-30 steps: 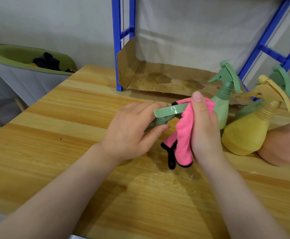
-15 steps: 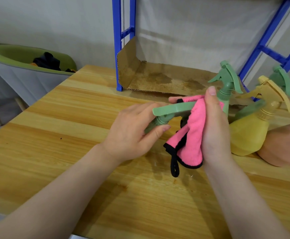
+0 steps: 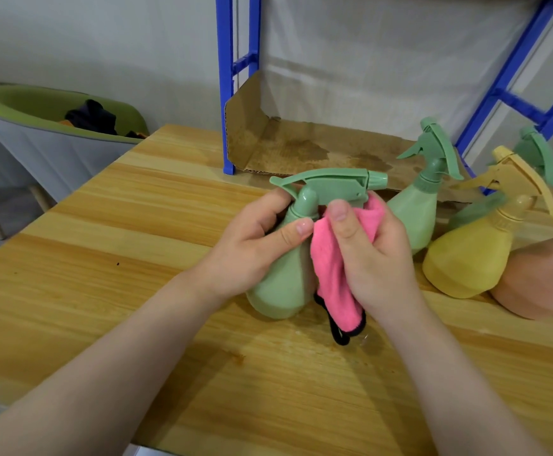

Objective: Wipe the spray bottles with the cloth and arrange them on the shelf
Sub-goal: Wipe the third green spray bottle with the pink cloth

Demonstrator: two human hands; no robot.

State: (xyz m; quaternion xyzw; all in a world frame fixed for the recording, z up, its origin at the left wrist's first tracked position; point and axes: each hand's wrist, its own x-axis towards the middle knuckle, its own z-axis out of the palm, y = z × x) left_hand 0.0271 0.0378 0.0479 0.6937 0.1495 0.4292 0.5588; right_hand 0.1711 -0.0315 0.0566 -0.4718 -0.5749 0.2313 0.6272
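My left hand (image 3: 252, 245) grips the neck of a green spray bottle (image 3: 281, 284) that stands upright on the wooden table (image 3: 104, 291), its nozzle pointing right. Against the bottle's right side, under the trigger head, my right hand (image 3: 374, 255) holds a pink cloth (image 3: 331, 274) with black edging. Behind my right hand stands a second green spray bottle (image 3: 416, 212). A yellow spray bottle (image 3: 472, 255) is to its right, and a third green bottle (image 3: 535, 153) shows partly behind that. The blue shelf frame (image 3: 227, 93) rises at the back, its floor lined with stained cardboard (image 3: 318, 149).
An orange-pink rounded object (image 3: 545, 284) sits at the right edge beside the yellow bottle. A green and grey chair (image 3: 38, 143) with dark items in it stands left of the table. A wet patch lies on the table under the cloth.
The bottle has gone from tilted in my left hand to upright, its body now in view. My right hand with the cloth has moved from the trigger head down to the neck.
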